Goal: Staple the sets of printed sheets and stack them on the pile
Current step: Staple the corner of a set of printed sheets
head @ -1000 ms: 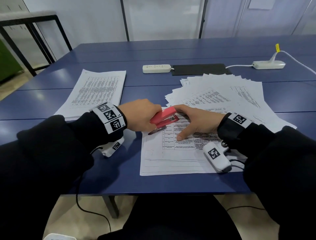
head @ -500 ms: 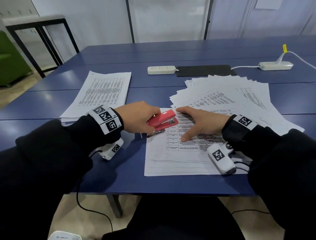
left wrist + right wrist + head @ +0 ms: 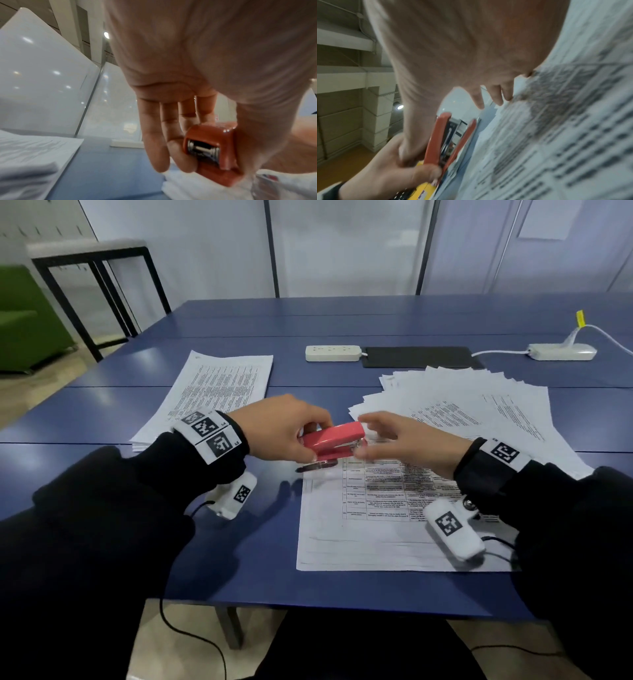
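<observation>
Now my left hand grips the red stapler, thumb on one side and fingers curled along the other, as the left wrist view shows. It is lifted just over the top left corner of the set of printed sheets, which lies by the near edge of the table. My right hand hovers at the stapler's nose with its fingers loosely spread; they look to be holding nothing, though the blur leaves me unsure whether a fingertip touches the red casing.

I judge the step to be the stapling of this corner, or the pull-off just after it. I cannot see a staple in the paper. To do it well I would square the sheets first, pin them flat with the right hand close to the corner, slide the stapler's open mouth fully over the corner, and press once, straight down.

The finished pile sits toward the far left of the table. The loose fanned sheets spread out toward the right edge, with their near edge overlapping the set.

No container is in view; everything rests bare on the tabletop.
</observation>
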`<state>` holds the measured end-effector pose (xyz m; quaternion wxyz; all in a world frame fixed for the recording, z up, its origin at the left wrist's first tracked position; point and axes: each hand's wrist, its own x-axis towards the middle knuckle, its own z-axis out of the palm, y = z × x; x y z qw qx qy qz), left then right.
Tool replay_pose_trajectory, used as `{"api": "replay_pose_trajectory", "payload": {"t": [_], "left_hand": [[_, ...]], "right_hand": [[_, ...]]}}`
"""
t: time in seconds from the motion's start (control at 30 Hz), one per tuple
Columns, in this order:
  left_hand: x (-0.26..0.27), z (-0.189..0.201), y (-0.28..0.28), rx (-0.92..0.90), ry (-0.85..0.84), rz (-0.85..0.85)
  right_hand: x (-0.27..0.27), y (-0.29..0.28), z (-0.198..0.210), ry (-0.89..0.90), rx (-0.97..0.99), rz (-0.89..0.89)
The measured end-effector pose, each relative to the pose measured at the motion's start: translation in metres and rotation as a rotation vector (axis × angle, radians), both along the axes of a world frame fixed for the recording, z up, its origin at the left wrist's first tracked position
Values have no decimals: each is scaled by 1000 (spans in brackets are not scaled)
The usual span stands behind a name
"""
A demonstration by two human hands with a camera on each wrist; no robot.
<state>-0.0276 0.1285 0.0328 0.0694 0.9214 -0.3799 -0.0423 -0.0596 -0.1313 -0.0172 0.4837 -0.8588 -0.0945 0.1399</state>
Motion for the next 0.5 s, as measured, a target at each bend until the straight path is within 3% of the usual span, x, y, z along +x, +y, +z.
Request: {"api": "replay_pose_trajectory", "payload": {"t": [0.07, 0.17, 0.23, 0.4, 0.5], "left_hand": [[3, 7, -7, -69, -1, -12], [9, 8, -16, -183, 29, 13], [15, 2, -18, -260, 98, 72], [15, -21, -22, -767, 608, 280], [9, -38, -34, -902, 835, 376]], "right_hand": [[2, 15, 9, -7, 164, -95], [2, 28, 5, 175, 401, -89], [1, 27, -4, 205, 508, -152], [7, 21, -13, 182, 716, -319], [11, 19, -16, 166, 797, -372]]}}
